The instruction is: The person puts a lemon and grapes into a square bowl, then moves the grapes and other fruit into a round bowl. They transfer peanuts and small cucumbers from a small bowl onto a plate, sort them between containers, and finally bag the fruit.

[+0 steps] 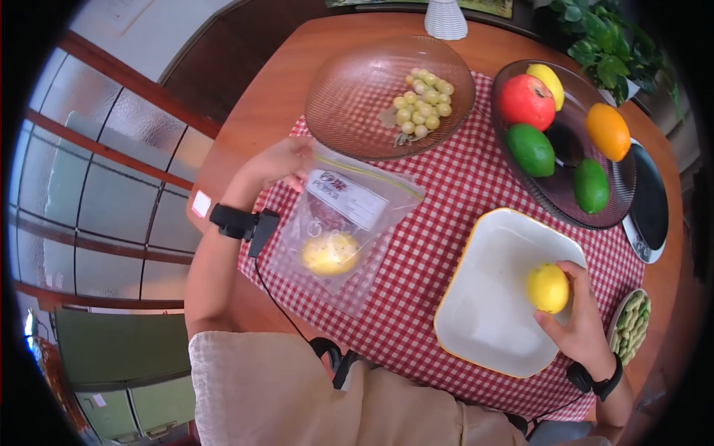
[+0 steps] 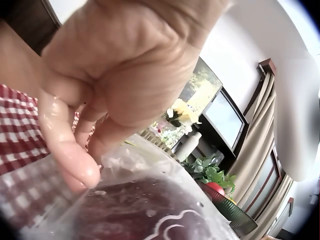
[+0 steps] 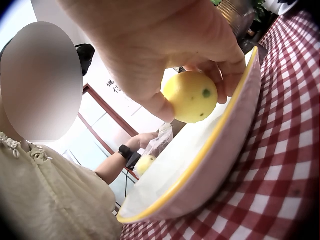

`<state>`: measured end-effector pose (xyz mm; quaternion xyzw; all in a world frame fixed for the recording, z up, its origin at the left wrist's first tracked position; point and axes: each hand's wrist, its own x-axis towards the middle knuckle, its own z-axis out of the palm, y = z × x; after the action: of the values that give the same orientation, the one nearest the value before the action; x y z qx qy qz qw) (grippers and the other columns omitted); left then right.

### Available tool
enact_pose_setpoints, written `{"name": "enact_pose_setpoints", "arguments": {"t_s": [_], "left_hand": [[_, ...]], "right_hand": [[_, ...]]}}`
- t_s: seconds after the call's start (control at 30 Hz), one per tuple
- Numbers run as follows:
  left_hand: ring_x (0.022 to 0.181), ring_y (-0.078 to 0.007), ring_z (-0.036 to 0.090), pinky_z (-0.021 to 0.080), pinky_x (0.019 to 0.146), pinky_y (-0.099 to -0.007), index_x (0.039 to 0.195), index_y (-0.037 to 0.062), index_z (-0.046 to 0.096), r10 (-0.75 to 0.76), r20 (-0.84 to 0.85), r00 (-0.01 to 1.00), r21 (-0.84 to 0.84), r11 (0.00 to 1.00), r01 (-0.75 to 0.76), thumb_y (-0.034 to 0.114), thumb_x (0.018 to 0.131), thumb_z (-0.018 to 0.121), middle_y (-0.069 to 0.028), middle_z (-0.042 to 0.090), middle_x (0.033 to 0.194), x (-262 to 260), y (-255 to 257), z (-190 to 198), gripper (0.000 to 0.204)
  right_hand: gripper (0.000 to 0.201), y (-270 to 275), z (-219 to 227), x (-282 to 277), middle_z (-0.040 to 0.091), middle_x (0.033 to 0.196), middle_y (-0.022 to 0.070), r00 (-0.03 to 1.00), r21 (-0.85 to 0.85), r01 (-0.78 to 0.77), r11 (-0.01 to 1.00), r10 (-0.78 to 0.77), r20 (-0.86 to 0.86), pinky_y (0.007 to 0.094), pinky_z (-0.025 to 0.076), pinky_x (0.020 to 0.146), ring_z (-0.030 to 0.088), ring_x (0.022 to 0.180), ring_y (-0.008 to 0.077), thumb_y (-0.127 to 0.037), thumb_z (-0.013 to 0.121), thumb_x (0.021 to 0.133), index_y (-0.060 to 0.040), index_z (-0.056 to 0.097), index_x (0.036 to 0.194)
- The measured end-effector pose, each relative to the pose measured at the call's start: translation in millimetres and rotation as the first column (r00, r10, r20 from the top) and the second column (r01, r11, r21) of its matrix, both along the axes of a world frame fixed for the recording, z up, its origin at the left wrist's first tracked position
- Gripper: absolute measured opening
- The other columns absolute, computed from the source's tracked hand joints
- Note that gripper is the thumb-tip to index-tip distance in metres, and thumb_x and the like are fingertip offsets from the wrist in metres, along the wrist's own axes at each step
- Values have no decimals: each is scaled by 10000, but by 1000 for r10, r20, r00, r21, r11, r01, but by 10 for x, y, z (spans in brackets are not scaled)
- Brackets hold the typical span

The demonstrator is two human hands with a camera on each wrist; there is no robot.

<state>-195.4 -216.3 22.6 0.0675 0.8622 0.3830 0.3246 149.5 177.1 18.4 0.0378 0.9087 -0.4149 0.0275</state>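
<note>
Left hand point(image 1: 279, 163) pinched zip bag point(image 1: 346, 201) at its 10 o'clock corner, fingers bent; yellow fruit point(image 1: 329, 254) lay inside, toward 6 o'clock. Right hand point(image 1: 580, 323) gripped lemon point(image 1: 547, 288) between thumb and fingers, partly open around it, over 3 o'clock side of white dish point(image 1: 476, 312). Grapes point(image 1: 422, 104) sat in glass bowl point(image 1: 342, 89), 2 o'clock from left hand. Likely risks: fingertip hold on smooth, round lemon could slip, dropping it; one-corner pinch could let limp bag fold or twist.
</note>
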Motion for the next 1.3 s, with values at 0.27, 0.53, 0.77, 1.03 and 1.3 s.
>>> {"name": "enact_pose_setpoints", "arguments": {"t_s": [0.27,0.53,0.77,1.03,1.3], "left_hand": [[853,-119,549,502,621,-252,1254,4,530,106,-74,992,28,994,-105,368,970,487,-63,583,1059,200,33,-31,463],[939,-131,545,481,728,-279,1245,-2,526,-262,-160,952,176,941,289,527,916,550,-55,577,1129,529,-20,79,623],[814,-126,569,481,673,-265,1067,10,593,187,90,978,178,963,-201,232,866,517,-39,618,989,183,-221,-145,309],[823,-200,613,526,766,-345,1016,-5,595,348,256,902,254,876,-411,159,864,470,-97,638,948,76,-253,-269,256],[787,-187,603,524,732,-332,963,-21,592,421,249,872,321,814,-485,96,860,456,-93,629,924,214,-183,-222,208]], "right_hand": [[695,15,88,-163,508,1221,169,992,-431,58,900,-4,125,376,461,912,572,1043,303,-125,689,755,-6,353,1352],[600,-224,308,-757,608,965,188,911,-900,361,243,112,396,355,537,604,651,669,280,-464,514,889,-7,434,1269],[503,-748,396,-1612,572,1126,159,927,-559,-150,816,312,206,335,491,817,581,1005,253,-385,671,837,-28,558,1172],[551,-1224,-86,-2179,376,1397,246,796,-94,-539,837,543,269,357,339,1069,339,1345,350,-419,729,752,-17,642,1120],[465,-1306,-30,-2239,633,1041,143,751,-367,-383,848,517,410,284,485,791,608,922,190,-382,734,743,6,678,994]]}}
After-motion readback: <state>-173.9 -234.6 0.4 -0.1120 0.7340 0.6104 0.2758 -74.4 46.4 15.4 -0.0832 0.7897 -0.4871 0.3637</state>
